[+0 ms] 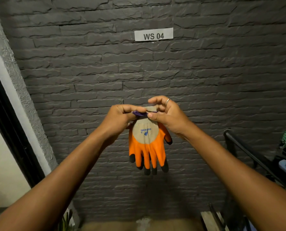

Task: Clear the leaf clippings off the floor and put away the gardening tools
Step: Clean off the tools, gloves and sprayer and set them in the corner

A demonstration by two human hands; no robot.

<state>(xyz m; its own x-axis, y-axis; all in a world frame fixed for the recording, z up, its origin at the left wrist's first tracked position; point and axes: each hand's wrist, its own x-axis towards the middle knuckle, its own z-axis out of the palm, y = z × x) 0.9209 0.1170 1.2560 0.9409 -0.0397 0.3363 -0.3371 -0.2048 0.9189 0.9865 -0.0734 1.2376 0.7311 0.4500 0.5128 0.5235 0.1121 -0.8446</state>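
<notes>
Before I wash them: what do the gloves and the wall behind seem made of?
Gloves: knitted beige fabric at the ribbed cuff, orange rubbery coating with black fingertips, matte. Wall: dark grey rough stone-look cladding, possibly moulded panels.

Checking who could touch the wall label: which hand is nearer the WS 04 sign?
Right. The right hand pinches the gloves' cuff almost straight below the WS 04 sign; the left hand grips the cuff further left, slightly lower.
</notes>
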